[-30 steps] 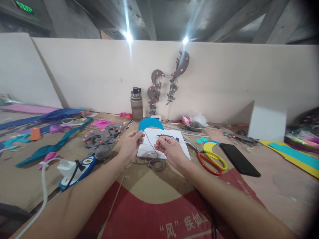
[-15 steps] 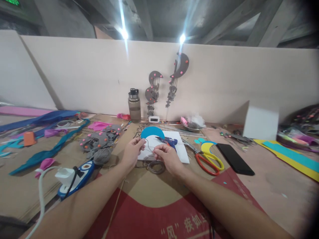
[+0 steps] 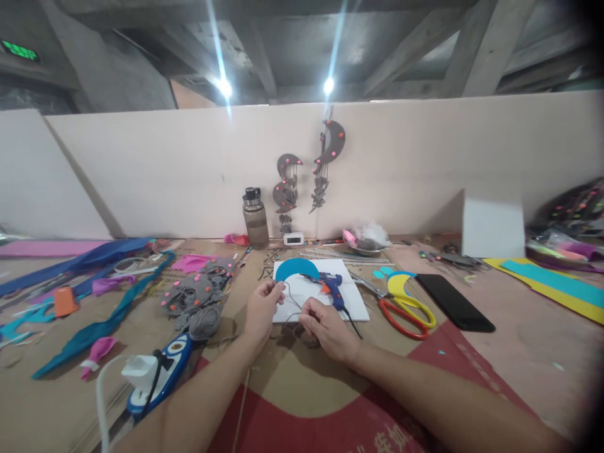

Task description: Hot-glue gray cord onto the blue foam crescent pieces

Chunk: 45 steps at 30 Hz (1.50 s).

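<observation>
A thin grey cord (image 3: 293, 294) runs between my two hands over a white board (image 3: 356, 306). My left hand (image 3: 262, 309) pinches one part of it near the board's left edge. Fingers closed, my right hand (image 3: 328, 327) grips the cord at the board's front edge. Loose coils of the cord lie below, partly hidden by my right hand. On the board are a blue crescent (image 3: 296, 268) and a blue glue gun (image 3: 333, 286), whose cable passes behind my right hand.
Red and yellow scissors (image 3: 406, 318) and a black phone (image 3: 453, 302) lie to the right. Left are grey yarn (image 3: 205, 322), a blue-white power strip (image 3: 163, 376) and teal cloth (image 3: 106, 324). A bottle (image 3: 255, 220) stands behind, beside a small white clock (image 3: 293, 239).
The view has tilted up and shifted, so the table's items appear lower and slightly to the right. Both hands still hold the cord, with little change between them.
</observation>
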Each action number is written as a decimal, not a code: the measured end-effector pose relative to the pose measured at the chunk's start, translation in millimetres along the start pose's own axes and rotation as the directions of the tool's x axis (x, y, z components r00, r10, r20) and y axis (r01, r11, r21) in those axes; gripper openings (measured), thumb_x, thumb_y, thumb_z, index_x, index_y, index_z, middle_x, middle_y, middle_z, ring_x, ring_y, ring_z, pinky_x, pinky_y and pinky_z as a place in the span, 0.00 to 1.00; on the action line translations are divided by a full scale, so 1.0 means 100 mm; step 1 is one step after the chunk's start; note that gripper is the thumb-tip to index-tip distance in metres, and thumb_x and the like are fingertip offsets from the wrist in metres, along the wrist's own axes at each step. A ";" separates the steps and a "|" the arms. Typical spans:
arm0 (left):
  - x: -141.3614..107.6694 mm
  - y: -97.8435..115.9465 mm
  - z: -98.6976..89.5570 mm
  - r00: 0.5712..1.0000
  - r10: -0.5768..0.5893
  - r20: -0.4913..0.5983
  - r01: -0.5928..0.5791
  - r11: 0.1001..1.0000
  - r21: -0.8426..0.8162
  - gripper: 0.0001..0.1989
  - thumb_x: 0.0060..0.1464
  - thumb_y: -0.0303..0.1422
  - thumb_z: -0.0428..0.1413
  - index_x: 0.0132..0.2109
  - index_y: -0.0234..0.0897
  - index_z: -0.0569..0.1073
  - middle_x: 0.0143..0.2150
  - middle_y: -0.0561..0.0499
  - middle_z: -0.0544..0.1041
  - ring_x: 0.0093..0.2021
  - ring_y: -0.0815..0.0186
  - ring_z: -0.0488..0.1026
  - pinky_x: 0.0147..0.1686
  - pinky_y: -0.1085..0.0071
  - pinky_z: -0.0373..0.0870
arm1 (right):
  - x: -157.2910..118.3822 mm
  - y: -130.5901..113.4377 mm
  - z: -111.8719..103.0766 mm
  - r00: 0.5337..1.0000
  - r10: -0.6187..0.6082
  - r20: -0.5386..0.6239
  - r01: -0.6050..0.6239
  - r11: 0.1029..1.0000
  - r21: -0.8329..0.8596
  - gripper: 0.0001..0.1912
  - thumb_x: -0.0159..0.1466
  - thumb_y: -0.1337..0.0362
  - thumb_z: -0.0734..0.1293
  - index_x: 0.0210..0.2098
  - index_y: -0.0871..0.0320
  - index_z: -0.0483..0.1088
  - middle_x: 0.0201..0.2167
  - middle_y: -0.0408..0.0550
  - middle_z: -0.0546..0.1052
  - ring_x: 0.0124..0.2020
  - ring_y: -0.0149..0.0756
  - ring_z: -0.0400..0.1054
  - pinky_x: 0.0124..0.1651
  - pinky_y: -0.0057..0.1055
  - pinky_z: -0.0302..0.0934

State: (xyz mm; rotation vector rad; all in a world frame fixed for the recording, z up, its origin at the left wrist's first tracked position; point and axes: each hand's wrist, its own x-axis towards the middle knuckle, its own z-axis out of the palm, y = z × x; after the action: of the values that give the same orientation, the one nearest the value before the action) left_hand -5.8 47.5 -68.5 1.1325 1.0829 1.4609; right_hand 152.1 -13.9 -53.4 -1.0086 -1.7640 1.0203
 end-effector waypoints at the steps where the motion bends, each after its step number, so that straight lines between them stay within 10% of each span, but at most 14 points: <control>1: 0.00 0.00 0.00 1.000 -0.003 0.000 0.003 1.000 0.008 0.20 0.40 0.47 0.60 0.31 0.33 0.71 0.21 0.55 0.68 0.19 0.75 0.60 0.18 0.77 0.48 | 0.00 0.00 0.00 1.000 0.002 0.001 -0.002 1.000 -0.008 0.12 0.62 0.56 0.60 0.26 0.55 0.60 0.16 0.36 0.62 0.19 0.27 0.52 0.22 0.25 0.47; 31: -0.05 0.08 -0.03 0.999 0.006 0.043 -0.006 1.000 -0.007 0.19 0.41 0.46 0.60 0.32 0.33 0.71 0.22 0.55 0.67 0.20 0.75 0.61 0.17 0.79 0.49 | 0.19 0.19 -0.01 0.987 0.132 -0.094 -0.061 0.842 0.535 0.10 0.54 0.59 0.65 0.29 0.56 0.60 0.24 0.37 0.68 0.21 0.26 0.61 0.28 0.26 0.58; 39: -0.05 0.12 -0.02 0.996 -0.011 0.089 0.015 0.999 -0.041 0.18 0.41 0.44 0.60 0.31 0.32 0.71 0.20 0.56 0.66 0.17 0.78 0.56 0.16 0.79 0.45 | 0.11 0.07 0.01 0.990 -0.140 -0.015 0.141 0.989 0.044 0.09 0.56 0.72 0.56 0.34 0.57 0.63 0.27 0.41 0.68 0.28 0.29 0.62 0.34 0.28 0.58; 45: -0.08 0.16 0.00 0.994 -0.023 0.106 0.028 0.998 -0.050 0.16 0.41 0.42 0.61 0.30 0.32 0.70 0.20 0.57 0.65 0.18 0.78 0.57 0.16 0.80 0.45 | 0.20 -0.04 -0.22 0.899 -0.319 -0.300 0.145 0.864 -0.483 0.07 0.60 0.69 0.55 0.36 0.58 0.62 0.34 0.48 0.68 0.36 0.35 0.61 0.41 0.31 0.56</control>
State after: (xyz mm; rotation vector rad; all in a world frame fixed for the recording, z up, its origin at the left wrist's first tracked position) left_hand -7.7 37.3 -53.8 1.1420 0.9781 1.3859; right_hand 165.1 8.3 -37.5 -1.1396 -1.7761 0.2328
